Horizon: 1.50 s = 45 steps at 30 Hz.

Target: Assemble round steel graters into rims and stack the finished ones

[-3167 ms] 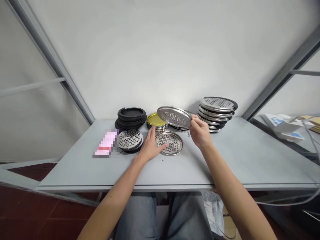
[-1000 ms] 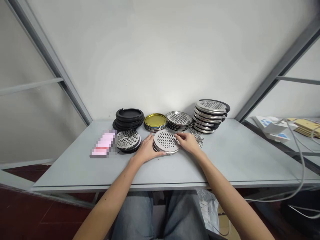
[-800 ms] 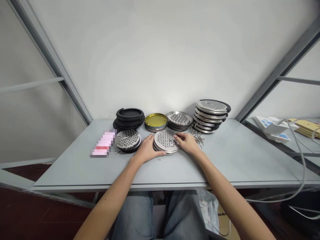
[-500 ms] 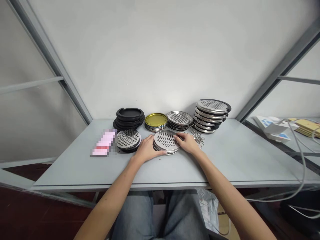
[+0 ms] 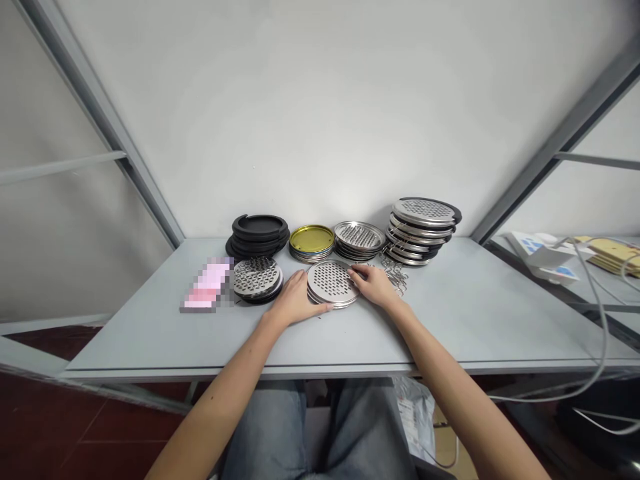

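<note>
A round perforated steel disc (image 5: 332, 282) lies upside down on another steel piece in the middle of the grey table (image 5: 450, 320). My left hand (image 5: 295, 301) cups its left rim, thumb at the near edge. My right hand (image 5: 374, 285) grips its right rim with curled fingers. Both hands press on the pair.
Along the wall stand a stack of black rings (image 5: 259, 235), yellow-lined lids (image 5: 311, 243), perforated steel trays (image 5: 359, 240) and a taller pile of assembled discs (image 5: 423, 229). A few perforated discs (image 5: 257, 279) and a blurred pink object (image 5: 207, 287) lie left. Wire clips (image 5: 397, 270) lie right.
3.2 s ago my right hand held a perforated disc in the air above a tray. It now lies face down on that tray, with both hands on its rim.
</note>
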Motion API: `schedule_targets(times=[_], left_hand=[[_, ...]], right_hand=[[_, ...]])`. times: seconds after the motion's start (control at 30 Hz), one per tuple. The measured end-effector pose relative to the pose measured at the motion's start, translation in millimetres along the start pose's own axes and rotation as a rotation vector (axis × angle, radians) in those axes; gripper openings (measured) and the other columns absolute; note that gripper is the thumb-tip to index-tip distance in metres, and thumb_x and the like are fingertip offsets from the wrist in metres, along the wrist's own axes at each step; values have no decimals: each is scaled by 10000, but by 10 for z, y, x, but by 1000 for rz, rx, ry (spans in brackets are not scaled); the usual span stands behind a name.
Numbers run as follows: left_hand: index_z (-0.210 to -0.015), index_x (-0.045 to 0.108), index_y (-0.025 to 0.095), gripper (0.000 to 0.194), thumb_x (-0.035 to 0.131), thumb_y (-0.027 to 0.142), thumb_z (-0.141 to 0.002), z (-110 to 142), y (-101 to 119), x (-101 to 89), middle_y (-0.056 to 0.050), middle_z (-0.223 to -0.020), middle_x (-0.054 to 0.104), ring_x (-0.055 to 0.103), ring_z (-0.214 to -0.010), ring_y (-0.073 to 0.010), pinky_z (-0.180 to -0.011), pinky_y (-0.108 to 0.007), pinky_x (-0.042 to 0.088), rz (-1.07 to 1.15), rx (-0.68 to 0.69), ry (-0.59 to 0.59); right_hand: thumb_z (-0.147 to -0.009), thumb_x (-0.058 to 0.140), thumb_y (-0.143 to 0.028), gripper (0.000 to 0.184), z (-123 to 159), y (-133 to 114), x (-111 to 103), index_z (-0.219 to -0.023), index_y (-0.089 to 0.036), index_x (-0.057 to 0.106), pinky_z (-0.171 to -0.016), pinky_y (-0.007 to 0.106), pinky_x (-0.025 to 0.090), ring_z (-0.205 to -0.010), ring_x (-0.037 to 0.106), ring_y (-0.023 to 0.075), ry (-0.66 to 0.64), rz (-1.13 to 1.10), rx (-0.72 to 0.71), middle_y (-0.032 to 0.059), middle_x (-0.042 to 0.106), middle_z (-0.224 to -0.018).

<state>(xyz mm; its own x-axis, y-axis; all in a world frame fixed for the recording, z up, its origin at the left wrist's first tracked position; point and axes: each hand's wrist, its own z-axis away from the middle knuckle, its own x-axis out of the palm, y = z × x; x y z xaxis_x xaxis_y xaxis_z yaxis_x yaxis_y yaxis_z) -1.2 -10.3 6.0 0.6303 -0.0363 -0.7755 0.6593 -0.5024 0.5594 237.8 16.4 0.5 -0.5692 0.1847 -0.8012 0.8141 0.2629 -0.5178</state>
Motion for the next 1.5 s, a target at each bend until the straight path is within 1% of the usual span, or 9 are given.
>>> schedule_targets(times=[0.2,0.33,0.4,0.57,0.7,0.83,1.07,1.27,1.5], left_hand=[[-1369,384,175,904,759,536,-630,6,39,-19,-154,-1322,484,411,-1284,-331,-1079,-466,319,29,-29,-12],[-1453,226,140,1059,723,597,-638,21,24,-11,-194,-1494,283,247,-1398,-342,-1136,-469,246,18,-76,-52],[-1473,176,135,1102,713,612,-637,25,6,-4,-188,-1529,213,185,-1423,-338,-1153,-465,215,-3,-68,-76],[-1473,197,160,1091,722,599,-624,25,-7,2,-173,-1505,267,248,-1397,-345,-1138,-466,249,-48,-19,-104],[-1461,236,183,1014,703,587,-656,27,11,-4,-156,-1482,316,312,-1363,-347,-1115,-464,285,-61,-2,-99],[-1453,258,191,994,710,575,-655,27,26,-14,-146,-1467,340,341,-1344,-346,-1105,-462,297,-70,16,-86],[-1443,283,196,976,705,592,-657,27,45,-26,-144,-1468,343,334,-1346,-339,-1106,-468,292,-44,22,-66],[-1454,273,174,983,695,587,-667,29,30,-15,-158,-1485,306,309,-1360,-341,-1114,-466,283,-72,17,-81],[-1455,270,192,979,691,594,-667,32,4,7,-152,-1492,296,287,-1373,-340,-1122,-464,263,-73,-2,-102]], right_hand=[[-891,468,-385,339,4,-9,-7,-1020,-187,711,-790,322,475,-899,670,245,-10,15,-8,73,735,-1002],[-889,479,-380,360,1,3,2,-1090,-175,696,-894,338,457,-1033,645,261,-13,2,-2,82,711,-1099],[-889,481,-374,362,-1,7,3,-1098,-168,693,-914,341,452,-1046,641,259,-20,-5,-13,87,709,-1103],[-891,480,-352,340,-4,-2,-10,-1071,-162,696,-876,336,472,-995,656,251,-29,-3,-46,88,716,-1079],[-889,484,-346,322,-3,-4,-13,-1057,-169,694,-868,341,474,-988,654,251,-28,20,-61,94,711,-1086],[-885,487,-336,312,1,-8,-13,-1038,-164,697,-867,349,476,-977,656,254,-24,23,-71,101,714,-1073],[-881,485,-323,319,-2,-12,-11,-1048,-148,693,-889,351,470,-1008,648,254,23,-14,-52,103,710,-1082],[-879,489,-316,292,1,-8,5,-1013,-165,699,-837,332,481,-942,660,242,5,8,-83,100,719,-1040],[-882,482,-311,289,1,-24,10,-1019,-163,691,-838,328,473,-946,650,241,-9,28,-80,105,712,-1054]])
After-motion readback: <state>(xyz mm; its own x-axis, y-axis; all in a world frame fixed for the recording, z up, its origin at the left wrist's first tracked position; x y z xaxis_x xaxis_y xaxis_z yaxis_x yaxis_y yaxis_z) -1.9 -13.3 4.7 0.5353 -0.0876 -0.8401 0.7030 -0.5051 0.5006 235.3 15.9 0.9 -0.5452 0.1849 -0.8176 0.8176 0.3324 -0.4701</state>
